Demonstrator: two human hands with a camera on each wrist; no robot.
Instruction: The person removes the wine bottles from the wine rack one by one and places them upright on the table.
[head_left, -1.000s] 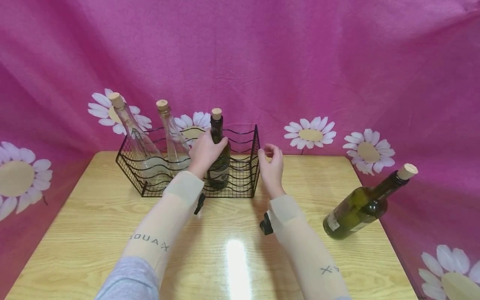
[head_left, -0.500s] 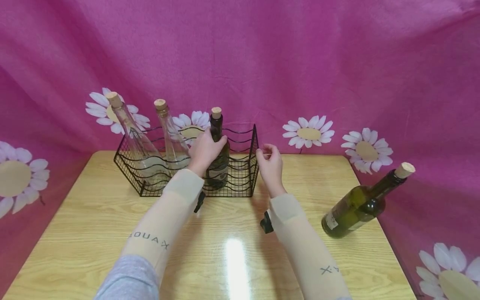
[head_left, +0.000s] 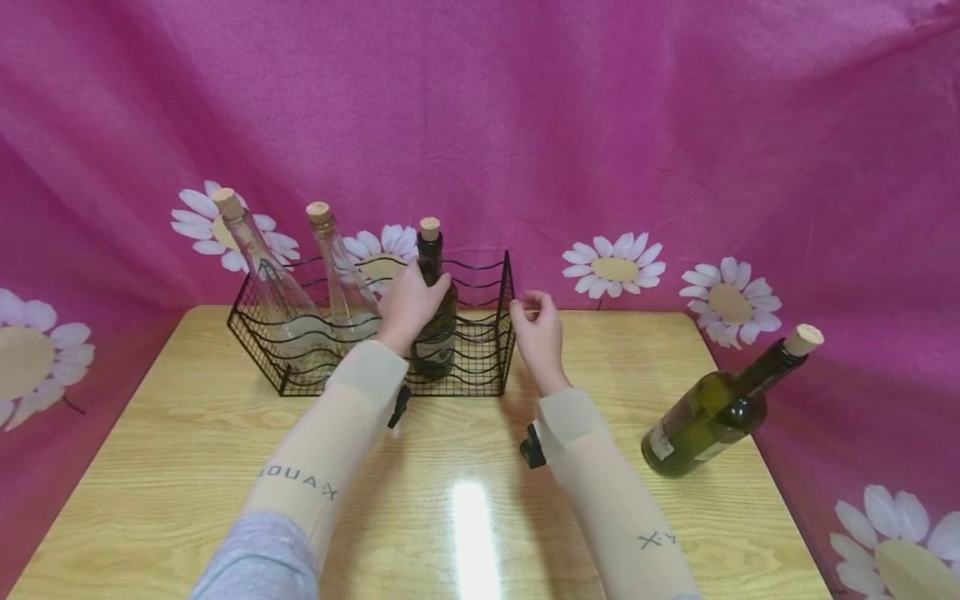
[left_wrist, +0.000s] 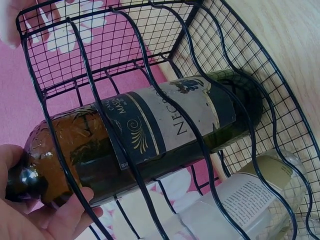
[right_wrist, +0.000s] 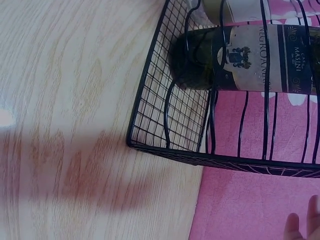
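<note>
In the head view a black wire rack (head_left: 480, 367) stands at the back of the table. My left hand (head_left: 411, 304) grips a dark green wine bottle (head_left: 435, 337) by its neck and shoulder; the bottle stands corked inside the rack. Its label shows in the left wrist view, where my left fingers (left_wrist: 75, 212) curl round the bottle's upper part. Beside the rack's right end is my right hand (head_left: 538, 333), fingers loosely bent. Its fingertips are close to the rack's edge; whether they touch it I cannot tell. Two of its fingers (right_wrist: 300, 227) show in the right wrist view.
Two clear corked bottles, the left one (head_left: 273, 283) and the middle one (head_left: 343, 275), lean leftward in the rack. Another green wine bottle (head_left: 705, 421), corked, stands on the wooden table (head_left: 420, 517) near its right edge. A pink flowered cloth (head_left: 480, 125) hangs behind.
Almost nothing differs: the whole scene shifts slightly leftward in the head view. Both hands keep their places at the wine bottle and the rack's right end.
</note>
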